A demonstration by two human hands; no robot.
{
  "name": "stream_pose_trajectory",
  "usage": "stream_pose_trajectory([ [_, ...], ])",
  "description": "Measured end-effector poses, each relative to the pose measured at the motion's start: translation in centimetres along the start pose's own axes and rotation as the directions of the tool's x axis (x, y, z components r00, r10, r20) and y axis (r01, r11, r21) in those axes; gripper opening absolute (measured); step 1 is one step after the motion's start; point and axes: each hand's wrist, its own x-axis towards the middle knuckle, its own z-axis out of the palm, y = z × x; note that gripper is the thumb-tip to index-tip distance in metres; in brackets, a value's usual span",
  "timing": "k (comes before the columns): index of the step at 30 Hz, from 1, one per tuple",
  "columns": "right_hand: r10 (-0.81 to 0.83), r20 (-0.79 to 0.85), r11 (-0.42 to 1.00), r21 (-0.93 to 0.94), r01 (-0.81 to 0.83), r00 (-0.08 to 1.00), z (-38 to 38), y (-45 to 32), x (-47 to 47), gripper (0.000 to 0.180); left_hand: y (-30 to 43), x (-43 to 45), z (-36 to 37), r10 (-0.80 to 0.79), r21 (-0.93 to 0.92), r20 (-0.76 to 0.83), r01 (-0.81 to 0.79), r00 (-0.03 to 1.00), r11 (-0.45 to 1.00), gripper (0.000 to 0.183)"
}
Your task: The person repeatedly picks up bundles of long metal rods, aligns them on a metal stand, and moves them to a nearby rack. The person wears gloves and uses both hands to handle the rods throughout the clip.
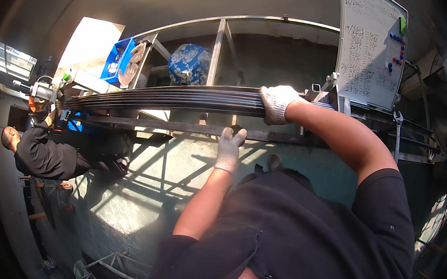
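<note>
A bundle of long, dark metal bars or tubes [179, 97] runs across the bench frame from the left end towards the right. My right hand [280, 104], in a white knit glove, is wrapped over the bundle right of its middle; its fingertips are hidden. Nearer to me, my left hand [229, 150] wears a greyish, soiled glove and reaches to the front metal rail [192, 128]. Something dark shows at its fingers, and I cannot tell whether that is a held thing or the glove's palm.
A co-worker [48, 154] stands at a machine [42, 93] at the left end. Behind the bars are a blue bin [118, 59] with gloves, a flower-patterned cloth cover [189, 64] and a whiteboard [368, 52] bearing writing. An open-end wrench [397, 134] stands out at the right.
</note>
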Motion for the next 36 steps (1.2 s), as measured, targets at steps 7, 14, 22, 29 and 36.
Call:
stream_pose_trajectory([
  [7, -0.103, 0.134, 0.994, 0.050, 0.097, 0.986, -1.7, 1.4, 0.2, 0.075, 1.9, 3.4, 0.9, 0.042, -0.656, 0.176, 0.086, 0.983, 0.750, 0.046],
  [14, -0.211, 0.128, 0.974, 0.113, 0.197, 0.969, -2.5, 2.4, 0.1, 0.080, 6.5, 1.7, 4.5, 0.061, -0.794, 0.303, 0.216, 0.951, 0.569, 0.077],
  [22, -0.236, 0.122, 0.960, 0.183, 0.212, 0.964, -0.9, 4.4, 1.8, 0.098, 7.8, 2.3, 6.7, 0.066, -0.898, 0.187, 0.143, 0.980, 0.417, 0.060],
  [29, -0.264, 0.277, 0.958, 0.185, 0.219, 0.924, -1.6, 5.0, 3.9, 0.111, 7.4, 2.5, 7.5, 0.086, -0.935, 0.159, 0.122, 0.984, 0.333, 0.051],
  [36, -0.368, 0.438, 0.862, 0.492, 0.124, 0.820, 2.0, 8.5, 8.8, 0.107, 5.7, 3.6, 8.3, 0.129, -0.930, 0.085, 0.032, 0.988, 0.367, 0.048],
])
